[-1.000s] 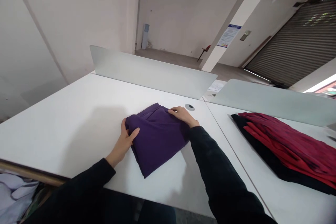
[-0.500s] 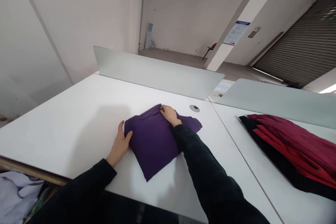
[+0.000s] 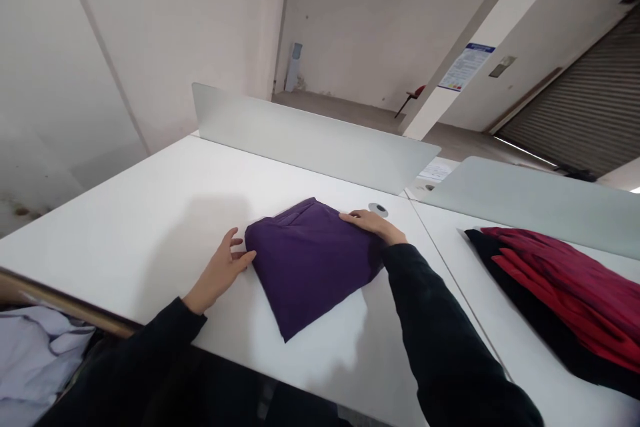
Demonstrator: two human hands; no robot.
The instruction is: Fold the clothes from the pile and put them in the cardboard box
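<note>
A folded purple garment [image 3: 313, 263] lies on the white table [image 3: 150, 213] in front of me. My left hand [image 3: 223, 268] rests open on the table at the garment's left corner, fingertips touching the cloth. At the garment's far right edge my right hand [image 3: 373, 225] lies flat on the fabric, fingers stretched out. Both arms wear black sleeves.
A pile of red and black clothes [image 3: 560, 293] lies on the adjoining table at the right. Grey divider panels [image 3: 310, 137] stand along the far edge, with a round cable grommet [image 3: 379, 209] near my right hand. Pale cloth [image 3: 30, 360] lies below the table's left edge.
My right hand slid from the garment's top middle to its far right edge, flattening the cloth. My left hand let go of the left edge and opened beside it.
</note>
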